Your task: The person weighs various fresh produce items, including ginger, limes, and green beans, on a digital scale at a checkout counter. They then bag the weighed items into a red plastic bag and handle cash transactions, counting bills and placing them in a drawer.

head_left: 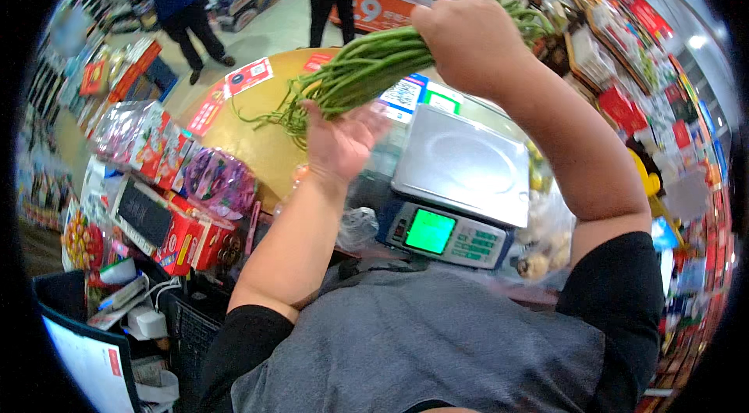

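My right hand [471,44] is closed around a bundle of long green beans [368,67], raised above the far side of the counter [251,102]. The beans stretch to the left, and their thin, curling ends hang near my left hand [345,138]. That hand is palm up with its fingers apart, just beneath the beans; whether it touches them I cannot tell. Nearer to me and below the right forearm stands a digital scale with a bare metal pan [465,158] and a lit green display [431,231].
Left of the counter are candy in purple wrappers [219,182], red boxes [181,243] and a monitor [88,354]. A plastic bag of pale produce [541,237] lies right of the scale. Printed code cards [404,94] lie beyond it. Two people [181,3] stand across the counter.
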`<state>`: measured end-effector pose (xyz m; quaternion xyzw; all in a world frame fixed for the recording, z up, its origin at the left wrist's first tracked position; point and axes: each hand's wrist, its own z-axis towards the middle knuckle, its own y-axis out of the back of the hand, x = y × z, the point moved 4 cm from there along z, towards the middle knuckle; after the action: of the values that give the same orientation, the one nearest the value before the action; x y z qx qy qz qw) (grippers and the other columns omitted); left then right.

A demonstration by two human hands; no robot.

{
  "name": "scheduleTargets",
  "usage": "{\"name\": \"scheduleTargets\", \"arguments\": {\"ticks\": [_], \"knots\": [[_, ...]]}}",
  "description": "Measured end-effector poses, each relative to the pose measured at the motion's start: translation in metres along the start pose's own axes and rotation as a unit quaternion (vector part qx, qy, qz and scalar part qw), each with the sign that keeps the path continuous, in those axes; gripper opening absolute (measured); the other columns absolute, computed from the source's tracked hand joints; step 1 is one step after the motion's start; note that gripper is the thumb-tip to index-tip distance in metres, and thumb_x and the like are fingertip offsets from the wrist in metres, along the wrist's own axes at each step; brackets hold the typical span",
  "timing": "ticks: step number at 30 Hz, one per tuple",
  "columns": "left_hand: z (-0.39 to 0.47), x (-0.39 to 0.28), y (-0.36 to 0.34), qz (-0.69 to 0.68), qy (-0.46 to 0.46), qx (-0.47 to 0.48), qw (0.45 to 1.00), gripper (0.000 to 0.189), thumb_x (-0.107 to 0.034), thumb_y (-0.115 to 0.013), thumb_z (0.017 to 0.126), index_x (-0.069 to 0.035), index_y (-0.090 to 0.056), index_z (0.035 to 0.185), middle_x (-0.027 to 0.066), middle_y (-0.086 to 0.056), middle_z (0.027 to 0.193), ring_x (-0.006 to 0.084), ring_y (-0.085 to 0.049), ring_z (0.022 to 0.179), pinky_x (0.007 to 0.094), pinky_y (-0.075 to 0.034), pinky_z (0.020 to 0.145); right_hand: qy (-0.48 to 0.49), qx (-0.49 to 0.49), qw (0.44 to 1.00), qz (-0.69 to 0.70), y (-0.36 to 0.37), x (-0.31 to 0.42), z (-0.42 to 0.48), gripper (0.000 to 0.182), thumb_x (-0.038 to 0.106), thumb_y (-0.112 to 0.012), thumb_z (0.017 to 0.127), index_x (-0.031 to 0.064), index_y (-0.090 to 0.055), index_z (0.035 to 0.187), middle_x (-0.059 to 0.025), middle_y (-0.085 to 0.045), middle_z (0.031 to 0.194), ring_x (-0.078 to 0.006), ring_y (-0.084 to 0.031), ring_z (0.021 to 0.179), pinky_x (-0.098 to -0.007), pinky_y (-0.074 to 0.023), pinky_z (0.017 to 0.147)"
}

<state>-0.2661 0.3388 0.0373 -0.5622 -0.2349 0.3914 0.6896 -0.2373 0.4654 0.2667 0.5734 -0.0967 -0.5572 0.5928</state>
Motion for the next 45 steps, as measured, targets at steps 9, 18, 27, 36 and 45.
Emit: {"name": "scheduleTargets", "arguments": {"ticks": [9,18,27,36,45], "knots": [[0.073,0.040,0.001,0.051,-0.132,-0.130,0.981,0.081,-0.065,-0.055,0.089,0.002,-0.048,0.133,0.0262,-0.057,0.126,0.0402,-0.057,0.116,0.0552,-0.046,0.102,-0.151,-0.044,0.987,0.044,0.046,-0.012,-0.246,0.014,0.010,-0.060,0.073,0.0094,-0.057,0.086,-0.0059,-0.059,0.076,-0.0246,-0.061,0.074,-0.0382,-0.0444,0.070],[0.123,0.061,0.000,0.336,0.119,-0.119,0.927,0.044,-0.020,-0.067,0.086,0.004,-0.058,0.122,0.0135,-0.067,0.101,0.0254,-0.068,0.084,0.0412,-0.058,0.076,-0.240,0.025,0.962,0.128,-0.037,-0.002,-0.344,0.018,0.005,-0.057,0.073,0.0077,-0.058,0.091,-0.0065,-0.058,0.081,-0.0274,-0.059,0.081,-0.0393,-0.0427,0.078],[0.138,0.177,-0.064,0.917,0.147,0.196,0.316,0.072,-0.030,-0.071,0.071,-0.001,-0.053,0.134,0.0249,-0.064,0.122,0.0347,-0.064,0.110,0.0399,-0.050,0.094,-0.287,0.069,0.937,0.186,-0.153,-0.008,-0.341,0.025,0.006,-0.064,0.072,0.0091,-0.060,0.097,-0.0077,-0.061,0.092,-0.0302,-0.060,0.095,-0.0395,-0.0426,0.092],[0.161,0.225,0.013,0.882,0.346,0.303,0.107,0.084,-0.053,-0.076,0.073,-0.009,-0.051,0.140,0.0252,-0.056,0.133,0.0386,-0.056,0.120,0.0433,-0.045,0.103,-0.301,0.061,0.910,0.278,-0.155,0.019,-0.334,0.061,0.017,-0.077,0.065,0.0073,-0.054,0.120,-0.0162,-0.056,0.120,-0.0368,-0.051,0.117,-0.0505,-0.0422,0.094],[0.182,0.234,0.008,0.841,0.395,0.359,0.085,0.093,-0.053,-0.077,0.076,-0.011,-0.039,0.149,0.0238,-0.053,0.138,0.0361,-0.052,0.127,0.0417,-0.041,0.108,-0.354,0.153,0.859,0.337,-0.164,-0.003,-0.321,0.100,0.024,-0.086,0.059,0.0160,-0.038,0.147,-0.0175,-0.037,0.150,-0.0365,-0.042,0.134,-0.0498,-0.0380,0.105]]}}
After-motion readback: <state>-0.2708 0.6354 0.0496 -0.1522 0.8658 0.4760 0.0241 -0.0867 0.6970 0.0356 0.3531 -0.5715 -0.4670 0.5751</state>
